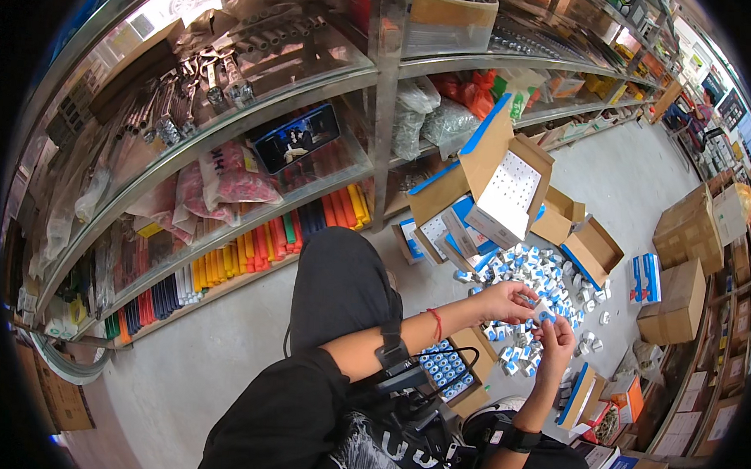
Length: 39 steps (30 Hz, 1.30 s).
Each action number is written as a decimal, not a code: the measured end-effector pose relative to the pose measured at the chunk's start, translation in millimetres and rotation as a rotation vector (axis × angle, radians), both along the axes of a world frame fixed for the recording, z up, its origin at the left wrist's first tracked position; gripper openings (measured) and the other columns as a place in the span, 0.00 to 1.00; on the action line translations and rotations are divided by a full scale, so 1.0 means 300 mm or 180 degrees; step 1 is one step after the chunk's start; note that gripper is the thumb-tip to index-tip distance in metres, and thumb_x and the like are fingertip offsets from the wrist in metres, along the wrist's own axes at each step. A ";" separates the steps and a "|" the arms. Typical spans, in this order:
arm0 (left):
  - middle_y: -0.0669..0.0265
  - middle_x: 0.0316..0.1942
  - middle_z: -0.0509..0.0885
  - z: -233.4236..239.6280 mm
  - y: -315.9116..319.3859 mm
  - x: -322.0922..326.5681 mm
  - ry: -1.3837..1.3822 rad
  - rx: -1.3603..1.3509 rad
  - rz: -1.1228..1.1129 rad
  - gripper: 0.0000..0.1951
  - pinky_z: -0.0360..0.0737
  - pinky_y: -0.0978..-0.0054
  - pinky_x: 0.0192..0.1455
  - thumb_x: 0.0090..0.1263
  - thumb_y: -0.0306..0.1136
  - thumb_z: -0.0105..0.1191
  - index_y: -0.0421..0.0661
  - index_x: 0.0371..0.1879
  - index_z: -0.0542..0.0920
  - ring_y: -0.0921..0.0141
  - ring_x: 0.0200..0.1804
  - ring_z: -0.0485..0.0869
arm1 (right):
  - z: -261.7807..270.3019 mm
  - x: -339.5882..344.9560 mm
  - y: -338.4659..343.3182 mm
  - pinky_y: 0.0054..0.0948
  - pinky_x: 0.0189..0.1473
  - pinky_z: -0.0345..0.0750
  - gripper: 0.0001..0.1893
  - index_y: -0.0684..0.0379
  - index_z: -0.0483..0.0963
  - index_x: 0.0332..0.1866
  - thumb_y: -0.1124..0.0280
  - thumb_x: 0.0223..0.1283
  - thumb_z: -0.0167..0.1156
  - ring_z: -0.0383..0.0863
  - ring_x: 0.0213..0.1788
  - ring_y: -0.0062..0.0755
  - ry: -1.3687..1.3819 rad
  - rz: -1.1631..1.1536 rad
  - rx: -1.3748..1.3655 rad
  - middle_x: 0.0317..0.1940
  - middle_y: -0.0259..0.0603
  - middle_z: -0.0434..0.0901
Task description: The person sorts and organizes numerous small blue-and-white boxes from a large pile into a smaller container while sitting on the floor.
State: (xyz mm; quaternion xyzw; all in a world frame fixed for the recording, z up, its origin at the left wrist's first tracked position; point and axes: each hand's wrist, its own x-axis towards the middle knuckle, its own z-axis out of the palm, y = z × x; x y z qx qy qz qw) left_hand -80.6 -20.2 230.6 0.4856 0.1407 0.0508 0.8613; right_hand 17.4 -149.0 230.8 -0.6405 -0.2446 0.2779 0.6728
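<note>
Between the fingertips of both hands is a small white and blue carton. My left hand, with a red string on its wrist, pinches the carton from the left side. From below, the thumb and fingers of my right hand grip its lower end. Beneath them on the floor spreads a loose heap of similar small cartons, mixed with grey-white round pieces. Close to my body stands an open cardboard box packed with rows of blue and white pieces, partly hidden by my left arm and a black cable.
Opened cardboard boxes are piled beyond the heap. A glass shelf rack on the left holds wrenches, a propped phone and coloured tubing. Closed cartons line the right. A person sits far off.
</note>
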 end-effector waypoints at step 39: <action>0.65 0.42 0.66 0.065 0.109 -0.042 -0.0118 -0.0509 0.0362 0.20 0.68 0.83 0.41 0.51 0.21 0.36 0.40 0.47 0.59 0.72 0.43 0.69 | -0.631 -0.062 -0.310 0.28 0.26 0.69 0.19 0.60 0.71 0.19 0.58 0.19 0.62 0.72 0.24 0.38 -0.2120 0.2391 -0.3493 0.19 0.42 0.73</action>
